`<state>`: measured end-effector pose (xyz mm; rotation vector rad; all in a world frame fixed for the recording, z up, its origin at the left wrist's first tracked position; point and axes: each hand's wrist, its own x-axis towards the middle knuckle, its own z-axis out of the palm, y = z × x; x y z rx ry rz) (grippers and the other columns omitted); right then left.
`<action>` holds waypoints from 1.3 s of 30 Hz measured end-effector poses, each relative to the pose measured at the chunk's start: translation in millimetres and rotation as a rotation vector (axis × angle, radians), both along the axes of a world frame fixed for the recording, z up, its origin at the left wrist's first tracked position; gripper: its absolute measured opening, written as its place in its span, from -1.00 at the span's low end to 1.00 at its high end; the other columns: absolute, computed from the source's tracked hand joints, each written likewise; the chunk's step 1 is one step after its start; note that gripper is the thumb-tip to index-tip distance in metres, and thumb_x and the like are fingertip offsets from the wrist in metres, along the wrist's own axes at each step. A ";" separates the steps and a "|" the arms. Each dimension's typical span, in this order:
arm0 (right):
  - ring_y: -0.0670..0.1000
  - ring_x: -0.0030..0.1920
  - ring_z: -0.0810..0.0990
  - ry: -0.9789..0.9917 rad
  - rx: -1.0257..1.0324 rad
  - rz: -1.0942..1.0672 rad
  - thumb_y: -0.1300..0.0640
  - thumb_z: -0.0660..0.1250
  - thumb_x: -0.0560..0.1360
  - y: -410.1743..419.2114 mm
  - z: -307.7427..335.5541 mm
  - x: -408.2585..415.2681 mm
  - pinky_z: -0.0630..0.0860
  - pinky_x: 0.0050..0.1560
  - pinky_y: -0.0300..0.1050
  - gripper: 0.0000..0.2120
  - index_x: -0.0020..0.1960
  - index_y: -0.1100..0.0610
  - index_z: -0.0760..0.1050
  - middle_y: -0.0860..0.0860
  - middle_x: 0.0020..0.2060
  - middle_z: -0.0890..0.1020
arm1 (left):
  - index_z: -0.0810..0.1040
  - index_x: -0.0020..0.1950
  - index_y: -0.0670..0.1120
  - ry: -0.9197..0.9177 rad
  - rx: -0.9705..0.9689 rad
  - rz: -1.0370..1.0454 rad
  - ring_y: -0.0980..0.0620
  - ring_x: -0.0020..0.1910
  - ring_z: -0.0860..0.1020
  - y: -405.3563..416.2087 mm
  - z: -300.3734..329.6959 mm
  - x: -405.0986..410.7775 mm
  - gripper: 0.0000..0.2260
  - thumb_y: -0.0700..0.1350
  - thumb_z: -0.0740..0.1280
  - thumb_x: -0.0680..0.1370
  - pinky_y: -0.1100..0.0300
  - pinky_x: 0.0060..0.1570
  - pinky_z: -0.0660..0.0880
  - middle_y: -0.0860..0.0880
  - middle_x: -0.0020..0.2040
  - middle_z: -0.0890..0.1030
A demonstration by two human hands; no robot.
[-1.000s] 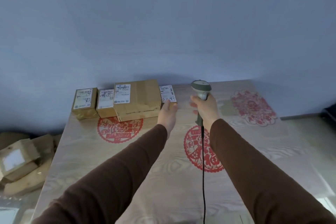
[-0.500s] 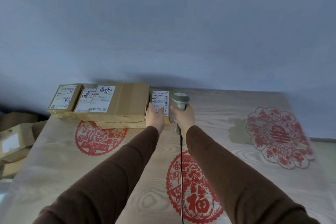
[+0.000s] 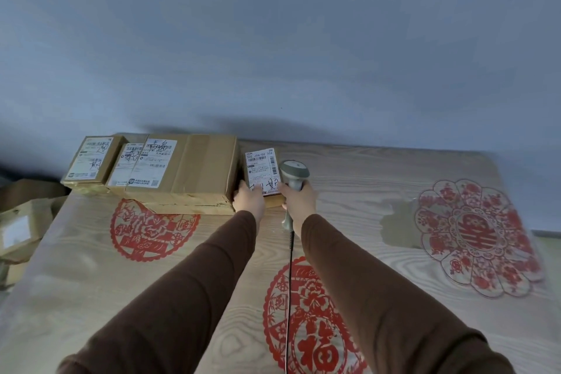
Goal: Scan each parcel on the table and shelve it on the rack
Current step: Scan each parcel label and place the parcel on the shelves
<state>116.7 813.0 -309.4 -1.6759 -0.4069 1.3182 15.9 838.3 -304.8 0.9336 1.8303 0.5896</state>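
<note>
left hand (image 3: 249, 200): now grips small brown cardboard parcel with white label (image 3: 261, 171) at table (image 3: 91, 267) back edge | right hand (image 3: 299, 200): still clamps grey handheld scanner (image 3: 294, 174), now beside label

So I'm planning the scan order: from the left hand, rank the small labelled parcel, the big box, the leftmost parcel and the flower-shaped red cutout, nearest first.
1. Small labelled parcel: under the left hand, touching.
2. Big box: just left of the hand.
3. Leftmost parcel: far left, back edge.
4. Flower-shaped red cutout: far right.
</note>
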 end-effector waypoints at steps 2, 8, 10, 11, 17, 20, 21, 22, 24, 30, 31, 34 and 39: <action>0.17 0.07 0.65 -0.009 0.003 0.004 0.24 0.47 0.51 -2.5 0.6 1.8 0.58 0.19 0.24 -0.73 0.19 0.14 0.54 0.10 0.03 0.70 | 0.20 0.65 -0.12 -0.105 0.007 0.053 -0.21 0.42 0.46 -4.2 -3.0 -2.1 -0.53 -0.13 0.16 0.73 -0.04 0.44 0.37 -0.18 0.49 0.46; 0.17 0.11 0.67 -0.038 0.105 -0.023 0.26 0.47 0.51 -30.3 15.7 8.1 0.63 0.14 0.14 -0.74 0.04 -0.04 0.51 -0.01 -0.04 0.69 | 0.23 0.59 -0.04 -0.266 0.093 0.074 -0.08 0.22 0.50 -32.8 13.2 -4.8 -0.59 -0.10 0.18 0.73 0.09 0.22 0.38 -0.13 0.37 0.55; 0.17 0.12 0.68 -0.029 0.160 -0.045 0.27 0.47 0.51 -46.4 30.4 8.3 0.65 0.17 0.12 -0.73 0.05 -0.05 0.51 0.02 0.00 0.71 | 0.26 0.54 -0.05 -0.310 0.144 0.049 -0.04 0.22 0.50 -46.5 25.5 -8.3 -0.64 -0.09 0.18 0.74 0.11 0.20 0.37 -0.11 0.36 0.55; 0.15 0.10 0.69 -0.018 0.193 -0.060 0.29 0.47 0.51 -56.3 39.6 8.2 0.67 0.12 0.05 -0.73 0.07 -0.03 0.51 0.03 0.02 0.71 | 0.28 0.51 -0.06 -0.331 0.174 0.038 -0.01 0.22 0.51 -54.3 33.6 -10.7 -0.66 -0.08 0.17 0.74 0.12 0.18 0.37 -0.10 0.37 0.56; 0.03 0.02 0.69 -0.003 0.360 -0.084 0.25 0.45 0.54 -142.9 107.9 -3.3 0.65 -0.04 -0.09 -0.76 0.18 0.09 0.55 0.01 0.03 0.73 | 0.40 0.54 -0.06 -0.473 0.255 -0.084 0.03 0.35 0.51 -127.2 94.1 -35.0 -0.59 0.06 0.22 0.72 0.05 0.41 0.35 0.01 0.37 0.59; 0.02 0.02 0.69 -0.065 0.447 -0.075 0.23 0.44 0.56 -196.7 145.7 -14.6 0.61 -0.16 -0.14 -0.79 0.17 0.07 0.56 -0.01 0.03 0.72 | 0.38 0.54 -0.04 -0.560 0.342 -0.161 0.04 0.37 0.52 -178.2 129.5 -47.5 -0.61 0.04 0.20 0.73 0.01 0.48 0.33 0.01 0.39 0.58; 0.03 0.03 0.70 -0.091 0.472 -0.073 0.22 0.44 0.57 -213.8 158.5 -18.4 0.62 -0.15 -0.14 -0.79 0.19 0.09 0.56 0.00 0.04 0.72 | 0.31 0.57 -0.02 -0.595 0.358 -0.173 0.06 0.37 0.50 -195.3 142.5 -51.2 -0.58 0.06 0.21 0.73 0.01 0.48 0.30 0.02 0.42 0.56; 0.03 0.05 0.70 -0.108 0.506 -0.075 0.23 0.43 0.57 -229.9 171.1 -22.2 0.63 -0.12 -0.14 -0.77 0.21 0.11 0.56 0.02 0.06 0.72 | 0.24 0.59 0.02 -0.632 0.368 -0.192 0.10 0.36 0.49 -211.5 154.9 -54.8 -0.55 0.08 0.22 0.72 0.02 0.46 0.28 0.03 0.43 0.53; 0.03 0.06 0.70 -0.125 0.576 -0.088 0.26 0.42 0.57 -259.3 194.9 -27.8 0.65 -0.07 -0.21 -0.78 0.19 0.11 0.57 0.02 0.05 0.72 | 0.18 0.57 0.08 -0.697 0.387 -0.245 0.12 0.35 0.48 -240.3 177.8 -61.7 -0.53 0.10 0.24 0.70 0.02 0.40 0.28 0.04 0.42 0.53; 0.09 0.07 0.69 -0.259 0.678 -0.104 0.14 0.46 0.56 -329.4 262.2 -34.3 0.66 -0.05 -0.16 -0.83 0.12 -0.03 0.56 -0.01 0.01 0.71 | 0.23 0.53 0.03 -0.792 0.494 -0.309 0.03 0.30 0.60 -290.3 234.2 -77.7 -0.52 0.01 0.33 0.67 0.21 0.27 0.48 -0.07 0.30 0.64; 0.05 0.06 0.69 -0.306 0.700 -0.105 0.10 0.46 0.57 -339.1 272.4 -34.3 0.67 -0.01 -0.10 -0.83 0.12 -0.06 0.56 -0.05 -0.01 0.71 | 0.23 0.52 0.05 -0.791 0.514 -0.321 0.01 0.31 0.59 -294.4 242.1 -77.2 -0.52 0.02 0.34 0.67 0.19 0.28 0.48 -0.07 0.28 0.64; -0.11 -0.19 0.67 -0.381 0.731 -0.066 -0.09 0.45 0.56 -368.8 301.9 -36.6 0.63 -0.22 -0.17 -0.83 0.11 -0.09 0.57 -0.25 -0.22 0.68 | 0.21 0.51 0.13 -0.781 0.559 -0.374 0.02 0.29 0.58 -307.7 259.8 -70.0 -0.53 0.05 0.34 0.67 0.16 0.31 0.47 -0.04 0.26 0.64; -0.03 -0.45 0.58 -0.530 0.739 0.010 -0.28 0.36 0.54 -403.9 333.3 -34.9 0.57 -0.34 -0.09 -0.74 0.02 -0.10 0.52 -0.20 -0.40 0.59 | 0.17 0.54 0.15 -0.766 0.613 -0.423 0.11 0.25 0.57 -326.8 277.3 -47.6 -0.50 0.07 0.32 0.67 0.23 0.18 0.45 -0.02 0.26 0.63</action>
